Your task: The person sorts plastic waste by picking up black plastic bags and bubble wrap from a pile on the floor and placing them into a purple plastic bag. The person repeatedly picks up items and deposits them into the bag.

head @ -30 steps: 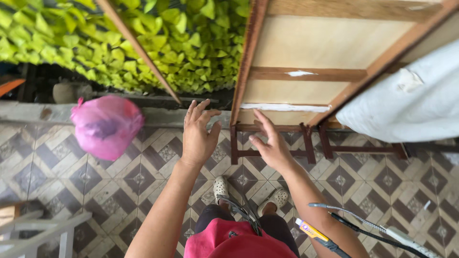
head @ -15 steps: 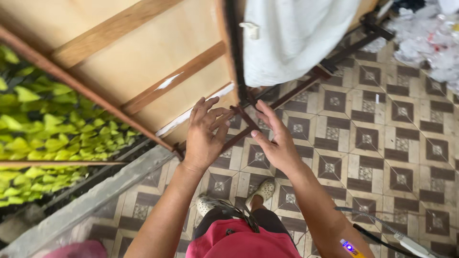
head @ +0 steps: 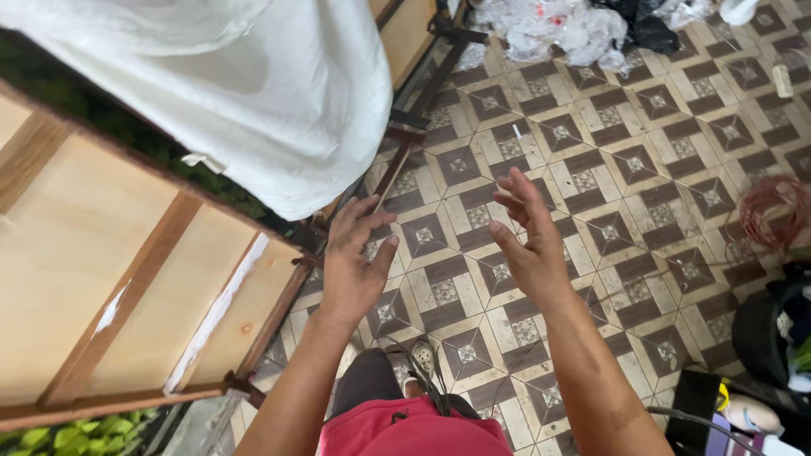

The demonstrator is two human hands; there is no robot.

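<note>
Both hands are raised over the brown patterned tile floor [head: 642, 194], fingers spread, gripping nothing. The left hand [head: 355, 266] is just beside the dark-framed plywood panel [head: 127, 279]; the right hand [head: 528, 241] is apart. White draped cloth [head: 253, 84] hangs above the panel; crumpled plastic [head: 557, 25] and coiled red wire [head: 773, 211] lie well apart.

No labels, signs or screens to be seen. Only packaging: crumpled clear and white plastic bags [head: 553, 29] heaped at twelve o'clock to one o'clock on the tiled floor, touching a black bag [head: 644, 32] just to their right. Small pale flat wrapper [head: 782, 80] lying apart at two o'clock.
</note>
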